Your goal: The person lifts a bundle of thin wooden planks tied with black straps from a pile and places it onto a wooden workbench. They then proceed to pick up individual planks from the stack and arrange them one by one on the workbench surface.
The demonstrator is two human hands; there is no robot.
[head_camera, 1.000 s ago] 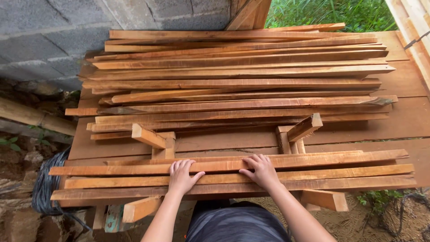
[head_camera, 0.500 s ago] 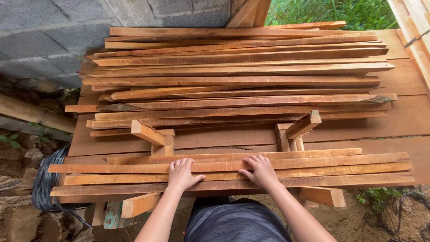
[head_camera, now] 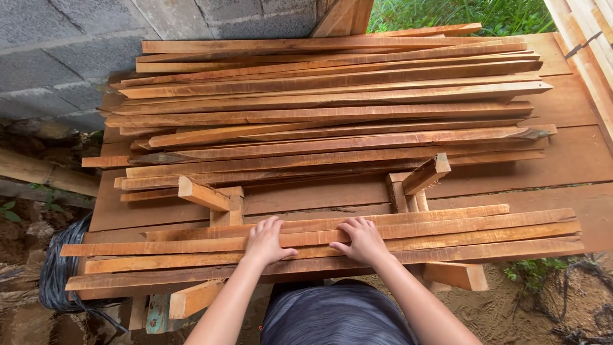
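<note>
Head view looking straight down: both hands sit flat on a small bundle of long wooden slats lying across the near edge of the desk. Left hand and right hand are side by side near the middle of the bundle, fingers spread open and pressing down, not wrapped round anything. Those slats look thin, stiff and rough-sawn, so probably light one by one but springy and awkward over their length, with splinters likely along the edges. Taking hold near the middle, or one hand toward each end, looks like the balanced way. Farther back is a much bigger pile of slats, a couple of short offcut blocks between, and a grey block wall at far left.
</note>
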